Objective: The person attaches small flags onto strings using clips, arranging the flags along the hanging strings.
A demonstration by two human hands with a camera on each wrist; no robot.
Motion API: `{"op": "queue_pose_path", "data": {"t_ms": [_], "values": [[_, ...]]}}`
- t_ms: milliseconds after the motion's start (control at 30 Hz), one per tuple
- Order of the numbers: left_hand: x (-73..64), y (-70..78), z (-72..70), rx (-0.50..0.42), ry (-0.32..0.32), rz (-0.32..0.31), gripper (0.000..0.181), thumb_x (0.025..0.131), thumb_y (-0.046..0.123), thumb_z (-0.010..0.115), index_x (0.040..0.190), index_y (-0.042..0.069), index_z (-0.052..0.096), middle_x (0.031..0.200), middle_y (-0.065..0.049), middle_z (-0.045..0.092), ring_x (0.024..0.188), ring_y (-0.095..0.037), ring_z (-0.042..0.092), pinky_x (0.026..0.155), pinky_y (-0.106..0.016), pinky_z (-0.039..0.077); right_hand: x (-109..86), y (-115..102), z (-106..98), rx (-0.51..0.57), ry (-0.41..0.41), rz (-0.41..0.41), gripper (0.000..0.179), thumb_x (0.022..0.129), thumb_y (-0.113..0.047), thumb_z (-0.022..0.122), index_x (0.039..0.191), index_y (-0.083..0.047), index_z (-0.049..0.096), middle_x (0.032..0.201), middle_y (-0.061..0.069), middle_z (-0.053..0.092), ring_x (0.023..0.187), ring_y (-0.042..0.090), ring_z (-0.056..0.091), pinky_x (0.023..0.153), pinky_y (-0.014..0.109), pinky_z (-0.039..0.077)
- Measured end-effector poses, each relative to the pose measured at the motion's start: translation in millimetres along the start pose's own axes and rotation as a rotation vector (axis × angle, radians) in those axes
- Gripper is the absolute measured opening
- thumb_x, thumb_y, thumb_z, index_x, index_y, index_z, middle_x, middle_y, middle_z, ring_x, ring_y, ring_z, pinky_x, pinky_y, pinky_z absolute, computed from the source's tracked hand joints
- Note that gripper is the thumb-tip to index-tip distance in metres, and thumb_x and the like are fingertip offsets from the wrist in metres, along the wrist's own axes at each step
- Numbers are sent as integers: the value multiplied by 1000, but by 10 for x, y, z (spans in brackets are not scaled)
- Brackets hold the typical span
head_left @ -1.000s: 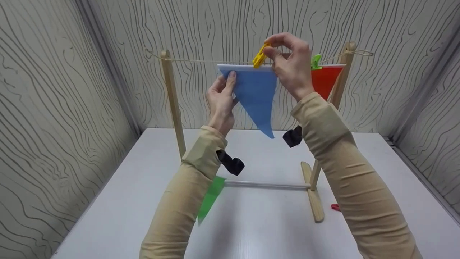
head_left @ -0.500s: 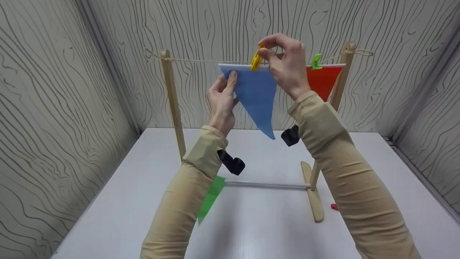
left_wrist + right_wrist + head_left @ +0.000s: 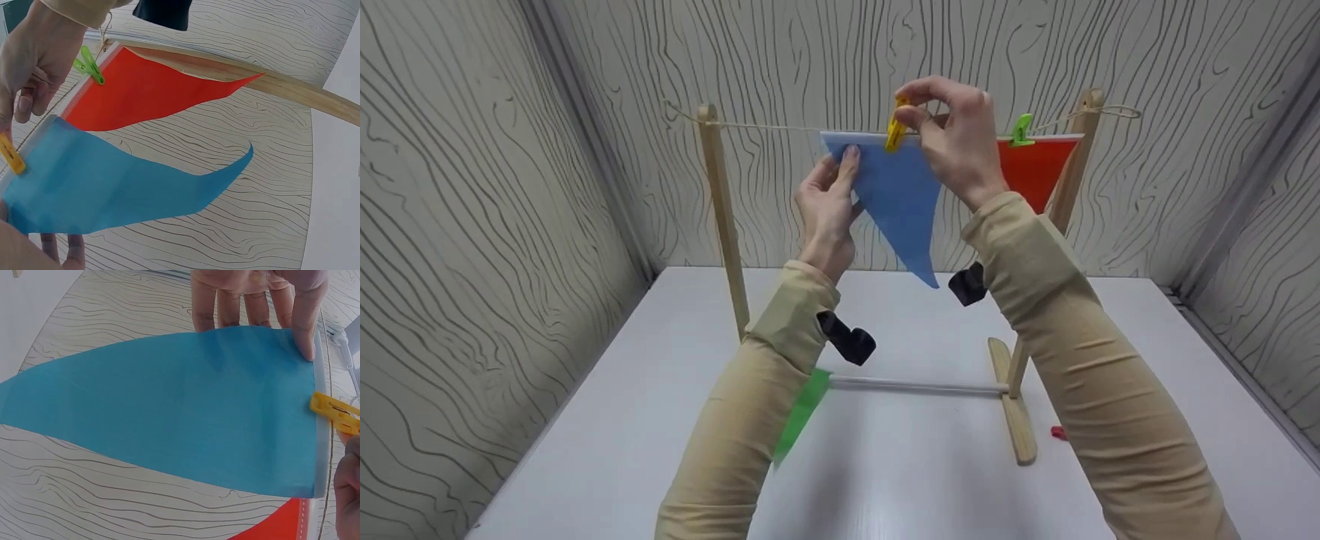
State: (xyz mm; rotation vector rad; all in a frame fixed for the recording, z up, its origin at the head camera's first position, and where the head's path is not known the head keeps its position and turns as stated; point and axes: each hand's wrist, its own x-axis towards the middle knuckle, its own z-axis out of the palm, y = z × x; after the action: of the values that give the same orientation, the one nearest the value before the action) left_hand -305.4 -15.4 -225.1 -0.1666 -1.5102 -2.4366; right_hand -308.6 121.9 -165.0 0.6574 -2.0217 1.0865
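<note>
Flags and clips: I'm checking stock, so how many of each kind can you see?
Flags: 3 (blue flag; red flag; green flag, partly hidden)
Clips: 3 (yellow clip; green clip; what looks like a red clip, partly hidden)
Total: 6

The left sleeve (image 3: 731, 435) is beige, lightly creased below the left cuff (image 3: 791, 311), which looks squared off with flat facets; from the left cuff's inner side sticks a black, elbow-shaped fitting (image 3: 849, 341) with a blocky end; across from the left cuff, the right sleeve (image 3: 1117, 390), also beige, shows deeper folds and another black, angular fitting (image 3: 967, 286)
</note>
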Motion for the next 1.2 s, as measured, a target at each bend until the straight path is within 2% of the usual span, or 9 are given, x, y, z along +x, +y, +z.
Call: {"op": "queue_pose_path", "data": {"t_ms": [200,500,767,933,1200], "values": [[0,9,6,-4,5,2,36,101,25,62,133,8,63,132,-12,61,132,-28,59,113,-57,43,2,-1,-13,-11,-19,-9,21,97,-5,65,114,5,71,111,19,72,92,26,69,70,7,47],[-3,13,25,-13,11,-4,38,100,23,63,134,6,62,134,-14,60,132,-29,58,113,-56,44,-3,6,-44,-28,-58,-23,23,98,-5,63,118,4,71,111,20,72,95,27,70,69,6,46],[-2,10,22,-21,13,0,38,101,21,62,135,5,61,135,-16,60,133,-30,58,113,-56,44,4,8,-61,-23,-99,-9,29,98,-10,64,124,3,68,117,20,70,110,27,69,82,10,52],[-2,9,19,-20,16,-6,35,100,22,63,131,5,64,130,-14,62,130,-28,60,112,-56,45,6,5,-64,-25,-125,19,32,99,-12,63,127,1,67,121,19,69,117,26,66,92,25,57],[-5,3,4,-26,15,-8,33,100,21,63,128,4,65,130,-14,63,129,-28,60,112,-57,44,3,16,-59,-24,-153,33,35,100,-14,62,132,-1,64,122,18,68,116,25,66,94,26,57]]}}
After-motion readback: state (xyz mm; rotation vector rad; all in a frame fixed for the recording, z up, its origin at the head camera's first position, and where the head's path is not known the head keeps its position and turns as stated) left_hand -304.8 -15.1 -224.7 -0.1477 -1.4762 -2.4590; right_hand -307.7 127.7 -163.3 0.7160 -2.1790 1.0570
